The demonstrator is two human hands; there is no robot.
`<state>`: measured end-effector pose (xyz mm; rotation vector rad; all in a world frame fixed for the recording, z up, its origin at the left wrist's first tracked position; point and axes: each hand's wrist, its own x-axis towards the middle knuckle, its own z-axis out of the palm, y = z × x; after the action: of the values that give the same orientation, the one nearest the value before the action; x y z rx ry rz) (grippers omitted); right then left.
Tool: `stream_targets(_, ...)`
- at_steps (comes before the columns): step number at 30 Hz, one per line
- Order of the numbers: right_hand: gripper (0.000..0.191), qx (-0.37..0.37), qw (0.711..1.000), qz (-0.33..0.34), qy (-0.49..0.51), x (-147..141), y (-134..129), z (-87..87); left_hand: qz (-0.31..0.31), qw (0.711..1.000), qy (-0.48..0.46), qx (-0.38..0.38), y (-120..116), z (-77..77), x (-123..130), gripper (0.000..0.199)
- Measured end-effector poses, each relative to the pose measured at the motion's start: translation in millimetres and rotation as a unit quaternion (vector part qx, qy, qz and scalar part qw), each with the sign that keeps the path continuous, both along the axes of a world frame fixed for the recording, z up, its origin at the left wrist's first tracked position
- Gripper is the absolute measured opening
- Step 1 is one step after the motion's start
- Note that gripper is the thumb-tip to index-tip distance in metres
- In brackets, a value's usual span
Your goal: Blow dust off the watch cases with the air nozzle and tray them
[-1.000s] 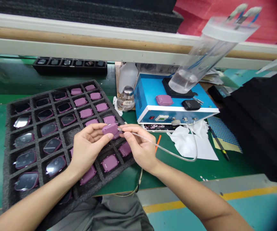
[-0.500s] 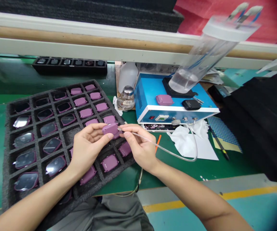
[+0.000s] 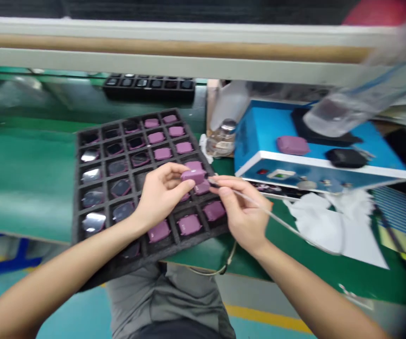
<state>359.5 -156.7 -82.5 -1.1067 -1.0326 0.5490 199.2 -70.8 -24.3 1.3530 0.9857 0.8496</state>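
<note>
My left hand [image 3: 163,190] pinches a purple watch case [image 3: 193,176] between thumb and fingers, above the right part of a dark foam tray [image 3: 174,250]. Closed around the end of a thin clear tube [image 3: 287,227] is my right hand [image 3: 247,214]. The tube's dark tip is close to the case's right side; blur hides whether they touch. Purple cases with their backs up fill pockets at the tray's right, among them one purple case [image 3: 189,225] near the front. Pockets at the left hold cases with dark glossy screens, such as this watch screen [image 3: 94,222].
Right of the tray stands a blue control box [image 3: 254,136] bearing a purple case [image 3: 292,145], a black case [image 3: 346,157] and a clear cylinder [image 3: 330,113]. A glass bottle [image 3: 224,139], crumpled white paper [image 3: 312,216] and a second tray [image 3: 149,95] are around. A shelf edge [image 3: 188,68] crosses above.
The view has swung left, so everything appears farther right. Both hands keep their grips, the case and the tube tip still close together over the tray.
</note>
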Motion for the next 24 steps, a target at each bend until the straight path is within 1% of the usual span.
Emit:
stream_targets(2, 0.01, 0.001, 1.0, -0.013, 0.007, -1, -2, -0.9, 0.006, 0.997, 0.055, 0.053, 12, 5.9, -19, 0.028)
stream_targets(4, 0.011, 0.001, 1.0, -0.013, 0.012, -3, -3, -1.4, 0.037, 0.982, 0.131, 0.133, 22, 5.9, -45, 0.028)
stream_targets(6, 0.012, -0.001, 1.0, -0.01, 0.011, -5, -3, -1.5, 0.058, 0.955, 0.215, 0.197, 26, -0.6, -69, 0.028)
stream_targets(8, 0.013, -0.004, 1.0, -0.009, 0.005, -5, -3, -1.9, 0.048, 0.924, 0.299, 0.232, 24, -10.9, -85, 0.026)
stream_targets(9, 0.013, -0.006, 1.0, -0.01, 0.003, -5, -3, -2.2, 0.039, 0.903, 0.343, 0.257, 22, -15.9, -89, 0.024)
stream_targets(11, 0.014, -0.009, 1.0, -0.012, 0.002, -5, -3, -3.2, 0.034, 0.841, 0.428, 0.33, 22, -22.5, -92, 0.026)
stream_targets(12, 0.014, -0.011, 1.0, -0.013, 0.004, -5, -3, -3.7, 0.035, 0.808, 0.461, 0.366, 24, -23.6, -91, 0.029)
stream_targets(13, 0.014, -0.011, 1.0, -0.014, 0.007, -5, -3, -4.1, 0.033, 0.781, 0.485, 0.391, 29, -23.4, -91, 0.032)
stream_targets(14, 0.013, -0.012, 1.0, -0.014, 0.009, -4, -3, -4.5, 0.025, 0.767, 0.5, 0.401, 36, -22.0, -90, 0.035)
stream_targets(15, 0.013, -0.012, 1.0, -0.013, 0.011, -4, -3, -4.7, 0.012, 0.762, 0.512, 0.397, 46, -19.8, -89, 0.036)
stream_targets(17, 0.013, -0.017, 1.0, -0.011, 0.007, -4, -3, -5.1, -0.022, 0.753, 0.541, 0.373, 67, -14.4, -86, 0.038)
stream_targets(18, 0.013, -0.019, 1.0, -0.01, 0.006, -5, -3, -5.1, -0.035, 0.742, 0.564, 0.361, 78, -11.5, -85, 0.04)
stream_targets(21, 0.014, -0.025, 1.0, -0.01, 0.01, -5, -3, -4.5, -0.061, 0.687, 0.632, 0.354, 100, -2.9, -77, 0.037)
stream_targets(22, 0.014, -0.025, 1.0, -0.011, 0.014, -5, -2, -4.1, -0.062, 0.677, 0.639, 0.36, 102, 0.0, -74, 0.034)
stream_targets(23, 0.014, -0.024, 0.999, -0.012, 0.018, -5, -2, -3.6, -0.058, 0.68, 0.632, 0.367, 102, 3.0, -71, 0.032)
stream_targets(24, 0.014, -0.023, 0.999, -0.014, 0.023, -5, -2, -3.2, -0.047, 0.702, 0.607, 0.369, 100, 5.9, -68, 0.029)
